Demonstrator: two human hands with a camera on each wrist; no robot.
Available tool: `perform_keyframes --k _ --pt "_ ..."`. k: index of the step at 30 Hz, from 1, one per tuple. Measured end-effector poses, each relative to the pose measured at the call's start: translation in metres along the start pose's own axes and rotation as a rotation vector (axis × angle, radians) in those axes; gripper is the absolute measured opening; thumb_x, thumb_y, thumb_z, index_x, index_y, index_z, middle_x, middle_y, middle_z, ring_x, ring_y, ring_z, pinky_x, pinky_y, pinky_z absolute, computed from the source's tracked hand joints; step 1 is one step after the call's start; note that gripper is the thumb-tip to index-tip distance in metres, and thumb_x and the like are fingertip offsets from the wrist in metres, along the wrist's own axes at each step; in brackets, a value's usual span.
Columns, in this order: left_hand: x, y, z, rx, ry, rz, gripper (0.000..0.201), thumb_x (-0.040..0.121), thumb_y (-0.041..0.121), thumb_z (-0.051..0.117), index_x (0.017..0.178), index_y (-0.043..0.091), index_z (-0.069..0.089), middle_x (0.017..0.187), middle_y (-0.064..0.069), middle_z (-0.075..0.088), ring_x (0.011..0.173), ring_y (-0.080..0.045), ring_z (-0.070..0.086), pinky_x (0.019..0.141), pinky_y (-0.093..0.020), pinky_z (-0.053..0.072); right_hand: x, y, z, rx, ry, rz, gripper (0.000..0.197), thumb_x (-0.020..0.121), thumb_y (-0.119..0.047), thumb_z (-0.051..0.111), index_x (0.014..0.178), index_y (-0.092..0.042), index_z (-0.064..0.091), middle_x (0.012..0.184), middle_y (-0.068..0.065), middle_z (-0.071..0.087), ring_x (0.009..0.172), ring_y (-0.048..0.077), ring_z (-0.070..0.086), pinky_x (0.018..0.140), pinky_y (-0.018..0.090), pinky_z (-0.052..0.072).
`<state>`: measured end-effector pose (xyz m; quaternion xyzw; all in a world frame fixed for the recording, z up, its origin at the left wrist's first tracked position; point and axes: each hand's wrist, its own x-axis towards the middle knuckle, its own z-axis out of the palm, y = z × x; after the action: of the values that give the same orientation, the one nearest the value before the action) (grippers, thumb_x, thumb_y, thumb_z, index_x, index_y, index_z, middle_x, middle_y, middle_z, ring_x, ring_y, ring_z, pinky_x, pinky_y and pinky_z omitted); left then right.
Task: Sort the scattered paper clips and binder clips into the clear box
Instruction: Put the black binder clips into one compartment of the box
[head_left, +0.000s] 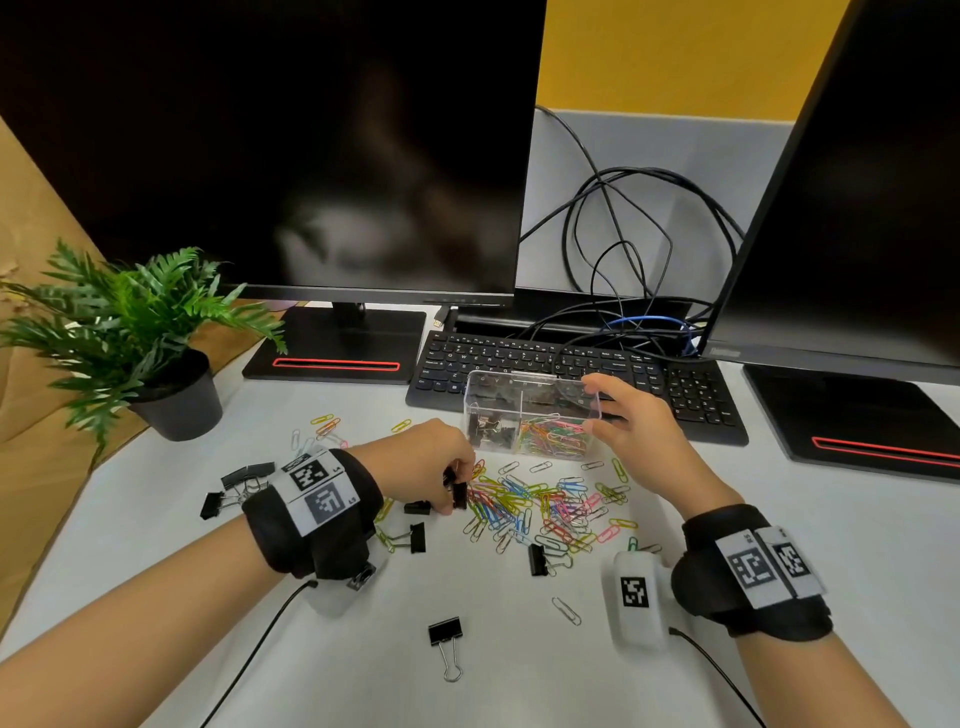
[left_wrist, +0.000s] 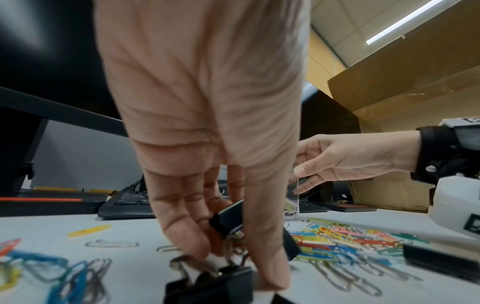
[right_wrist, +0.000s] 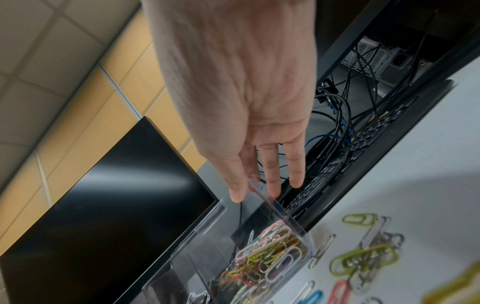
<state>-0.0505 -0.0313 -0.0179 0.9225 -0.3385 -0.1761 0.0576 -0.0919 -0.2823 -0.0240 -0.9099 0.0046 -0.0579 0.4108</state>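
A white desk holds a messy pile of thin wire paper clips in many colours. Black metal binder clips with silver wire handles lie around it, like the 1 nearest the person.

The left hand reaches down at the left edge of the pile. Its fingers are curled, and they pinch a bunch of black binder clips against the thumb. Another black binder clip lies on the desk right under the fingertips, but I cannot tell if the hand holds that one too.

The clear plastic box with 2 parts sits on the desk just behind the pile, in front of the black keyboard. Its left part has black binder clips in it. Its right part has coloured paper clips in it.

The right hand holds the right end of the box. The thumb is on the near side and the fingers are on the far side, nearly straight, with the clear wall between them.

A green plant in a black pot stands on the left. 2 dark screens stand behind, the big one in the middle and another on the right. Black cables hang between them.
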Motion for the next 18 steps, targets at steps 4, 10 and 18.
perform_keyframes --k 4,10,18 --pt "0.000 0.000 0.000 -0.012 0.013 0.006 0.023 0.079 0.025 0.077 0.097 0.013 0.070 0.097 0.001 0.060 0.089 -0.017 0.054 0.076 -0.027 0.045 0.000 -0.001 0.000 -0.007 -0.002 0.003 0.051 0.091 -0.006 0.060 0.137 -0.023 0.046 0.135 0.000 0.054 0.127 0.020 0.050 0.106 0.046 0.042" --pt "0.001 -0.003 -0.020 -0.234 0.115 0.028 0.013 0.080 0.013 0.076 0.074 0.003 0.070 0.083 -0.005 0.068 0.054 -0.006 0.064 0.056 -0.019 0.054 0.000 0.001 0.000 -0.013 -0.002 -0.007 0.052 0.090 -0.007 0.060 0.137 -0.024 0.046 0.137 -0.001 0.054 0.127 0.018 0.050 0.106 0.044 0.042" --pt "0.018 0.013 -0.071 -0.033 0.462 0.084 0.018 0.082 0.020 0.073 0.085 0.003 0.071 0.082 -0.009 0.064 0.073 -0.020 0.055 0.062 -0.021 0.035 0.000 0.002 -0.002 -0.034 -0.031 -0.012 0.051 0.090 -0.012 0.061 0.136 -0.027 0.045 0.136 -0.002 0.053 0.127 0.019 0.049 0.106 0.046 0.042"
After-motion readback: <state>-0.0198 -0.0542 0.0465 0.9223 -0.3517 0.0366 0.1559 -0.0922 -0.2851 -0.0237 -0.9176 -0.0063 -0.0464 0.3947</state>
